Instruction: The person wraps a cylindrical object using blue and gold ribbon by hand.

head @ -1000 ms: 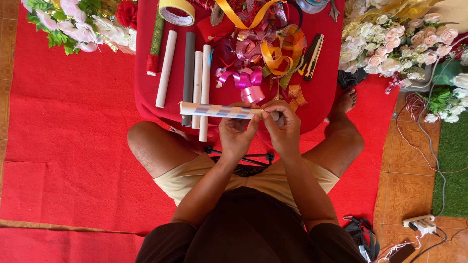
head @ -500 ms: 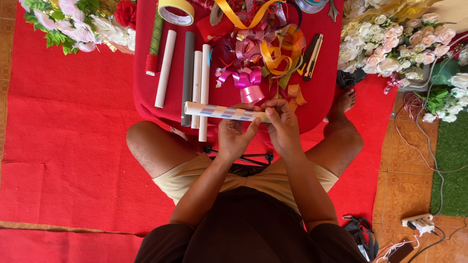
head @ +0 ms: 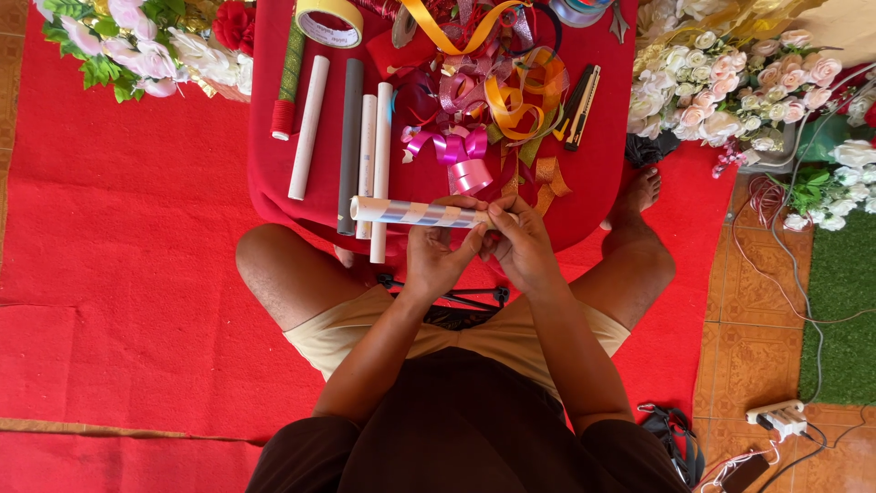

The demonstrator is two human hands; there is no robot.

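- Gripping a white tube [head: 415, 213] wound with pale blue ribbon, both hands are seen over the near edge of a low table covered in red cloth [head: 602, 173].
- The tube is held level and crosswise, its free end pointing to the person's left, just above the table's front edge.
- The left hand [head: 436, 260] is closed around the tube from below, with the thumb and fingers pinched on its right-hand part.
- The right hand [head: 522, 248] is closed on the tube's right end, fingers curled over it and touching the left hand.
- Three white tubes [head: 365, 155] and one grey tube [head: 349, 141] are laid side by side on the cloth, lengthwise, just beyond the held tube.
- A green stick with a red end [head: 288, 82] is placed to the left of them.
- A roll of tape [head: 328, 20] is set at the far edge of the table.
- Loops of pink ribbon [head: 452, 151] and orange ribbon [head: 511, 96] are heaped near the middle.
- A craft knife [head: 580, 93] is laid to the right of the ribbons.
- Bunches of flowers [head: 730, 91] are piled on the floor at the right, and more flowers [head: 137, 46] at the upper left.
- A red carpet [head: 119, 256] is spread under the table and the seated person.
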